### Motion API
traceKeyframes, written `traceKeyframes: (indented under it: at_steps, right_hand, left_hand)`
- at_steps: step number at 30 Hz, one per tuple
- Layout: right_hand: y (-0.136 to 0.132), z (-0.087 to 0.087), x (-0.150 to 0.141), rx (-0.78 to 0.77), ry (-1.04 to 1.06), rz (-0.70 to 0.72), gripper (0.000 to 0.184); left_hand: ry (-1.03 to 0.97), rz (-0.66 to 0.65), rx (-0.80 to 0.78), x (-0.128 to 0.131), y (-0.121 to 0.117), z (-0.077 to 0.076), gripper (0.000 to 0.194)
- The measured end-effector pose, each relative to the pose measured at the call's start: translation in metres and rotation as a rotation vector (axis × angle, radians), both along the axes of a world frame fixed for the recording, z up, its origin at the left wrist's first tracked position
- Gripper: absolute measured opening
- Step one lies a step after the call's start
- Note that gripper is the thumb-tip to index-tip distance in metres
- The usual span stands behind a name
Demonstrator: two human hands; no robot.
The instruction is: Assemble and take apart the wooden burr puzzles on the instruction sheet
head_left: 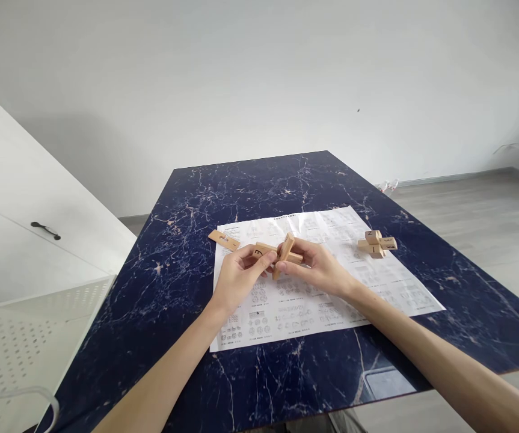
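Observation:
Over the middle of a printed instruction sheet point(245, 325), my two hands meet around several joined wooden puzzle pieces point(288, 243). My left hand point(240, 270) pinches the left part, where a dark letter or number shows on one face. My right hand point(316, 264) grips the right part, with one flat bar standing up tilted between the hands. Fingers hide how the pieces interlock. Beyond my left hand, a flat wooden piece with a cut-out slot point(224, 240) lies across the sheet's left edge. An assembled wooden block cross point(377, 244) with printed marks sits at the sheet's right edge.
The sheet lies creased on a dark blue marble-patterned table point(187, 373). A white perforated chair point(29, 337) stands at the left, beside a white cabinet point(20, 198) with a black handle. Behind the table rises a pale wall point(250, 90).

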State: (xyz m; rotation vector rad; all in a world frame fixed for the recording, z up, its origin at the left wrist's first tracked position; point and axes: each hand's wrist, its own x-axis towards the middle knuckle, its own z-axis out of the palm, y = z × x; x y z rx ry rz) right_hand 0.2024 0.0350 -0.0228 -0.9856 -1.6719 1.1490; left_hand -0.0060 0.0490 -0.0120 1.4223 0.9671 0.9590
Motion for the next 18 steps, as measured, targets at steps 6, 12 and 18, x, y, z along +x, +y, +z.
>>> traceKeyframes:
  at_steps: [6,12,18]
  right_hand:
    - [0.0003,0.0003,-0.0001,-0.018,-0.012,-0.007,0.026]
    - [0.0013,-0.0005,-0.0004,-0.027,0.011,-0.038,0.031]
    - [0.0003,0.0018,-0.0008,-0.024,0.004,-0.055,0.031]
  left_hand:
    - [-0.001,-0.004,0.015,-0.0002,0.0005,0.0012,0.029]
    - [-0.003,0.036,0.018,-0.0023,0.0028,-0.0001,0.031]
    - [0.005,0.023,0.051,-0.0056,0.0077,0.0005,0.03]
